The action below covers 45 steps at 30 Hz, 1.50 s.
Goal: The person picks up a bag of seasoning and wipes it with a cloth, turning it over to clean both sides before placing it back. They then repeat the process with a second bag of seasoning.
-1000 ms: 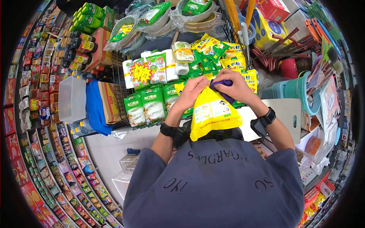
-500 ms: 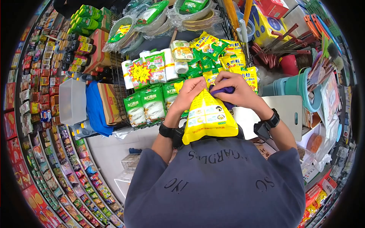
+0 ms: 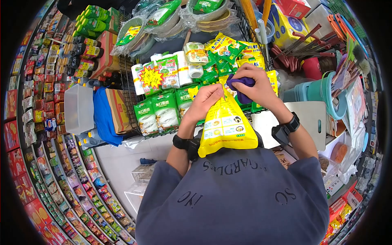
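Head view: my right hand is clenched around a crumpled purple cloth, which is pressed against the top of a yellow plastic food bag. My left hand pinches the bag's upper corner and holds it upright against my chest, in front of a black wire rack of green packets. Judged step: wiping the bag. The next stroke calls for a firm left grip.

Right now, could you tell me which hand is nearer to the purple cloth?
Right. The right hand grips the purple cloth at the top of the yellow bag; the left hand pinches the bag's top edge just beside the cloth.
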{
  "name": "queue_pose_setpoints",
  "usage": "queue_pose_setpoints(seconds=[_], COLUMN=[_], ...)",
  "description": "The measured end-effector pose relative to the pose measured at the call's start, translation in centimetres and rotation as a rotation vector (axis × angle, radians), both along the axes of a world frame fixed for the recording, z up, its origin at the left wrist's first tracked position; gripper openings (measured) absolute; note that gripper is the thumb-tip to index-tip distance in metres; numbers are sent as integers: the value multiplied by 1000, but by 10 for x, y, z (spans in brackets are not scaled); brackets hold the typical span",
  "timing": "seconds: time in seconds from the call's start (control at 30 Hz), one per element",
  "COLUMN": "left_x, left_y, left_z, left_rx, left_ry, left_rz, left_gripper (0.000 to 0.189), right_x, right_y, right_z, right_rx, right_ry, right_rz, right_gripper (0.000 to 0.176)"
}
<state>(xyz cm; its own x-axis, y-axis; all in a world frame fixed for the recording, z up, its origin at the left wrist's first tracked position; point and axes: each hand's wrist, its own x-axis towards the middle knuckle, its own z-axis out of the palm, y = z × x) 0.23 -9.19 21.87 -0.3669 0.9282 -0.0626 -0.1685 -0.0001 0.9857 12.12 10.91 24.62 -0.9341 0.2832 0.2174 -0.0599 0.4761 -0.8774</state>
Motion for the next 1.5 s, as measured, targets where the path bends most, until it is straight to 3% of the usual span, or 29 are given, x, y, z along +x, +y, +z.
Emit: queue_pose_setpoints(seconds=[0.17,0.57,0.73,0.97,1.07,1.2,1.23,1.37,1.43,1.5], left_x=[-3,-13,-31,-32,-20,-3,-2,-4,-6,-7], left_y=[0,1,-7,-6,2,16,18,11,3,-4], left_z=[-8,-26,-31,-29,-35,-56,-59,-83,-94,-102], left_rx=[25,49,74,23,4,3,8,-32,-58,-120], left_ry=[88,45,-66,32,55,94,95,73,54,85], left_rz=[8,229,431,443,446,617,621,794,818,844], left_gripper=[40,33,31,32,32,35,35,37,38,39], right_x=[8,38,70,72,55,34,33,30,28,27], right_y=[-10,4,7,4,-14,-53,-62,-78,-70,-61], right_z=[15,29,42,48,49,19,15,4,6,12], right_rx=[20,-116,-202,-94,-55,283,346,134,126,103], right_ry=[-20,-166,-247,-63,8,100,100,76,78,41], right_rz=[190,273,422,-109,-204,-276,-270,-61,191,252], right_gripper=[15,17,16,16,16,16,16,21,21,20])
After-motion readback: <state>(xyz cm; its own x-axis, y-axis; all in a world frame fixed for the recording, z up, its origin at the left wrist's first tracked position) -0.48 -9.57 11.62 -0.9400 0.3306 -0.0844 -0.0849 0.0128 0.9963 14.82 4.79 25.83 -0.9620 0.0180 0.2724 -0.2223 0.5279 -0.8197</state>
